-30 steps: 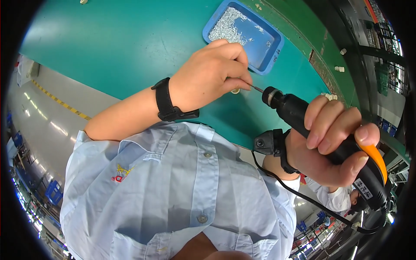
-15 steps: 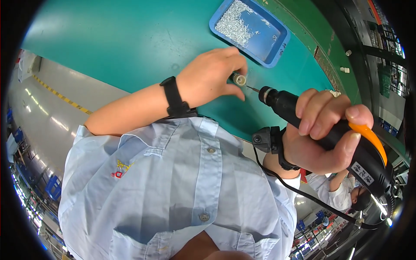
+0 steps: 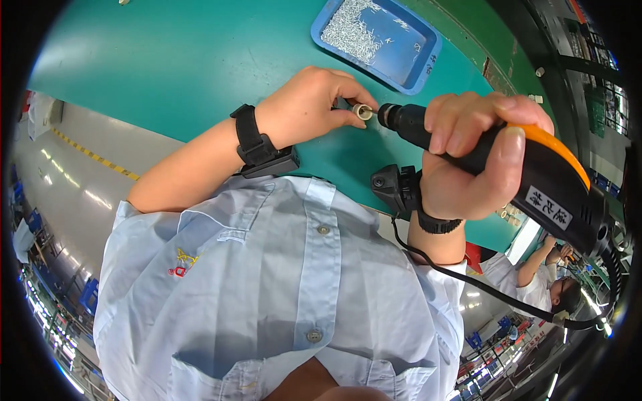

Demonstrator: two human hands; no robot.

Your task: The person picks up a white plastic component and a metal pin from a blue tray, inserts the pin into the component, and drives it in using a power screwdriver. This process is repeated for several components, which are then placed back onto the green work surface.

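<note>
Over the green table, my left hand [image 3: 317, 103] pinches a small round part with a pale rim [image 3: 362, 112] between thumb and fingers. Its open end faces right, and the rest of it is hidden in the hand. My right hand [image 3: 478, 150] is wrapped round a black and orange electric screwdriver [image 3: 418, 127], which points left. The thin bit of the screwdriver reaches into the open end of the round part. Whether a screw sits on the bit's tip cannot be seen.
Beyond my hands, a blue tray [image 3: 428, 72] holds a heap of small silvery screws or pins [image 3: 351, 33]. A black cable [image 3: 481, 302] runs from the wrist device [image 3: 394, 188] past the screwdriver's rear. Small pale parts [image 3: 537, 98] lie at the right. Another person [image 3: 535, 284] sits at lower right.
The screwdriver has moved left and slightly up, and its bit has gone from just outside the round part into its open end. My left hand has shifted slightly left, still holding the part.
</note>
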